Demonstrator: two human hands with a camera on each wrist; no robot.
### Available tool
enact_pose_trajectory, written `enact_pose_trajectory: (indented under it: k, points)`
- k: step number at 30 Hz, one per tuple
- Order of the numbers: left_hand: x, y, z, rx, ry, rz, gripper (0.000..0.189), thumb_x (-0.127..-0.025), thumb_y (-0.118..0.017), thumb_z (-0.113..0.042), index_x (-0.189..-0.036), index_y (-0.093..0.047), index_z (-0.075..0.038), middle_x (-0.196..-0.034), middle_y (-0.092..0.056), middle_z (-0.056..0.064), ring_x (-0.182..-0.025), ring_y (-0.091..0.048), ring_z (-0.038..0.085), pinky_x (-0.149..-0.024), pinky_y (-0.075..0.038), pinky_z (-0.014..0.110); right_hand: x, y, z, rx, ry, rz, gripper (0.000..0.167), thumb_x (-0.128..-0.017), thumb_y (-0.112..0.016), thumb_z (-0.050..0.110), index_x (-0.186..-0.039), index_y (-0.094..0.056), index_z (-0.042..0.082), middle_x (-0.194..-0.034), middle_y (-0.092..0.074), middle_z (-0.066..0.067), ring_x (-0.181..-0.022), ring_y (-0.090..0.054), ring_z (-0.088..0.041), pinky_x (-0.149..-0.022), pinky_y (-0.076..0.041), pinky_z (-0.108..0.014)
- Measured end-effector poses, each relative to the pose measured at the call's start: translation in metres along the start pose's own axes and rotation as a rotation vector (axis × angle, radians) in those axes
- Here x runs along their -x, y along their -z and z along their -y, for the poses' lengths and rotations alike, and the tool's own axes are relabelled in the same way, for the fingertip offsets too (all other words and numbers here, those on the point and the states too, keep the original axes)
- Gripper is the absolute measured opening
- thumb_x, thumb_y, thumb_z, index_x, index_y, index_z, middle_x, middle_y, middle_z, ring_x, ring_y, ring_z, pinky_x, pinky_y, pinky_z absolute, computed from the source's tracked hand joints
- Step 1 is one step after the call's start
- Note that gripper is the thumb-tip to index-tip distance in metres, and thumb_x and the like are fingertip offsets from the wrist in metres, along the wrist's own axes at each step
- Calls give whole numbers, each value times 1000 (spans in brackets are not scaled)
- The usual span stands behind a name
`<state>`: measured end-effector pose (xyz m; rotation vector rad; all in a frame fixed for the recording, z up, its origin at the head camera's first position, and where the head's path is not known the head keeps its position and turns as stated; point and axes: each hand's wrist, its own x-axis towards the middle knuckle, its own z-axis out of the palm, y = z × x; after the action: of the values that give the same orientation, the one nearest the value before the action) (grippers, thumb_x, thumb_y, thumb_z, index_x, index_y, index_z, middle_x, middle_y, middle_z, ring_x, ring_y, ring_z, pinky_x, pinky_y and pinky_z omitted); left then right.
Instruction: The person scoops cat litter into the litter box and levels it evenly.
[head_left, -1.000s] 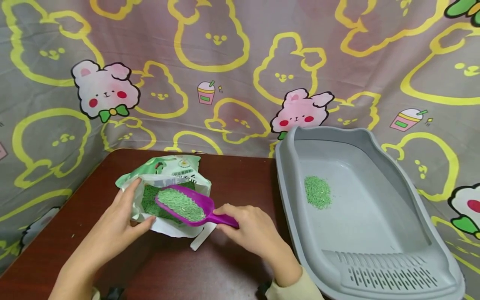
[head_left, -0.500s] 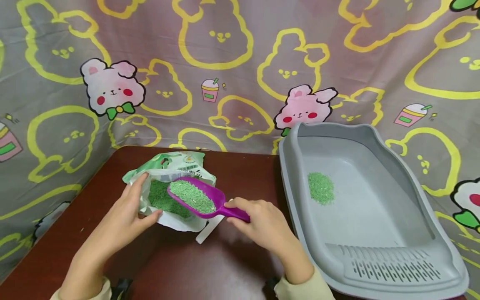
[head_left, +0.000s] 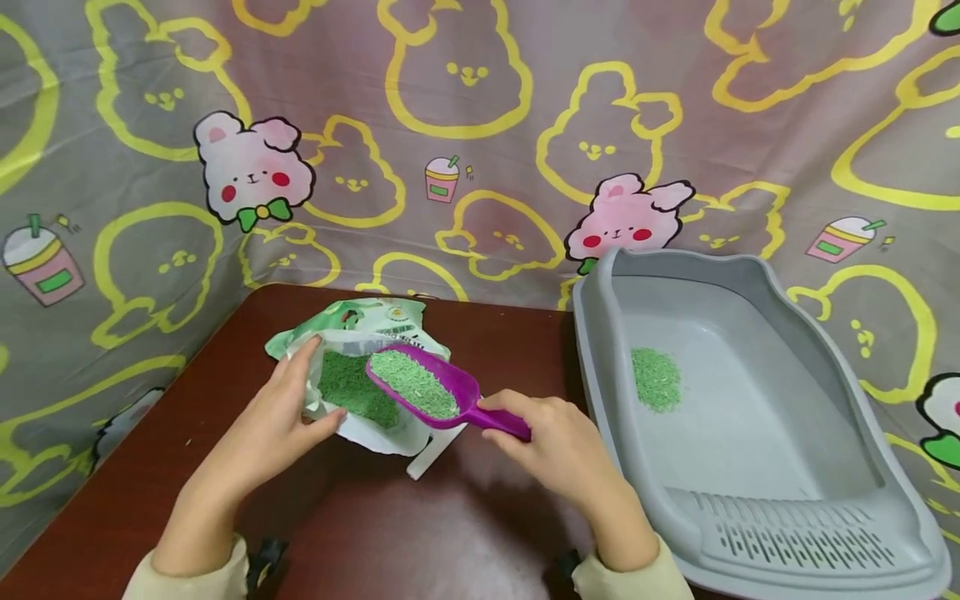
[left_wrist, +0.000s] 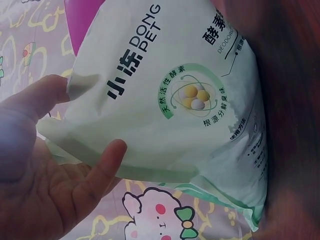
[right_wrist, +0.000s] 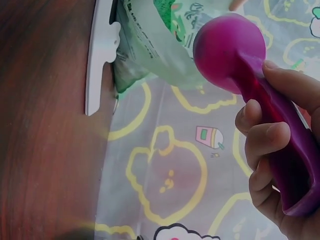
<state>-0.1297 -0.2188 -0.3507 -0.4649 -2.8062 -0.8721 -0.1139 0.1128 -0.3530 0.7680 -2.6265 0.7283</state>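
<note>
My right hand (head_left: 558, 437) grips the handle of a purple scoop (head_left: 491, 417), its fingers curled round it in the right wrist view. Green litter pellets (head_left: 416, 383) fill the scoop, which is held level over the right side of an open bag of cat litter (head_left: 390, 437). More green pellets show inside the bag. My left hand (head_left: 273, 421) holds the bag's left side by the rim, the thumb towards the near edge. The left wrist view shows the printed side of the bag (left_wrist: 150, 135) against that hand.
A grey litter box (head_left: 750, 417) with a slotted front step stands on the right, a small heap of green pellets (head_left: 656, 379) at its left. A white strip-shaped piece (head_left: 435, 454) lies by the bag on the brown table (head_left: 420, 533). Patterned cloth (head_left: 495, 100) hangs behind.
The loaded scoop has lifted slightly and shifted right relative to the bag, showing more of the pellets inside. The left hand stays at the bag's rim. The head view has turned a little left.
</note>
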Motion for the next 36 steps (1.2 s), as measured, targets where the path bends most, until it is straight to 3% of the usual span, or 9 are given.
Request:
enact_pose_trajectory:
  k: [4, 12, 17, 26, 31, 36]
  points:
    - [-1, 0, -1, 1, 11, 6, 94, -86, -74, -17, -155, -13, 4, -155, -26, 31, -139, -36, 48, -106, -35, 65, 1, 4, 0, 1, -10, -10, 30, -82, -82, 29, -110, -72, 30, -62, -52, 17, -53, -35, 0, -47, -32, -18]
    - [0, -1, 0, 8, 20, 0, 93, -87, -73, -18, -156, -14, 2, -156, -26, 28, -140, -35, 45, -107, -35, 64, 5, 12, -3, 12, 93, -89, 34, -78, -85, 27, -110, -73, 26, -66, -59, 13, -55, -34, 1, -49, -33, -17]
    - [-1, -3, 1, 9, 13, 1, 92, -87, -73, -18, -155, -15, 3, -156, -27, 28, -141, -34, 44, -108, -35, 63, 8, 20, -4, 18, 114, -116, 36, -76, -86, 26, -110, -73, 27, -63, -55, 14, -54, -34, 2, -49, -32, -16]
    - [1, 2, 1, -11, 13, 0, 92, -87, -73, -18, -156, -15, 2, -156, -28, 28, -138, -38, 44, -107, -36, 63, 8, 31, -4, 6, 162, -144, 39, -74, -87, 18, -110, -74, 25, -69, -64, 14, -55, -35, 4, -50, -33, -13]
    - [1, 1, 2, 0, 0, -15, 92, -87, -74, -18, -156, -16, 2, -155, -28, 28, -139, -37, 44, -107, -36, 63, 10, 45, -2, 46, 141, -142, 43, -73, -88, 18, -112, -72, 28, -72, -64, 15, -57, -38, 4, -50, -35, -14]
    - [0, -1, 2, -5, -14, -17, 92, -87, -74, -18, -155, -16, 2, -155, -29, 28, -138, -39, 43, -107, -37, 62, 17, 59, -1, 100, 99, -134, 46, -73, -88, 20, -115, -71, 30, -84, -71, 12, -61, -43, 3, -51, -39, -17]
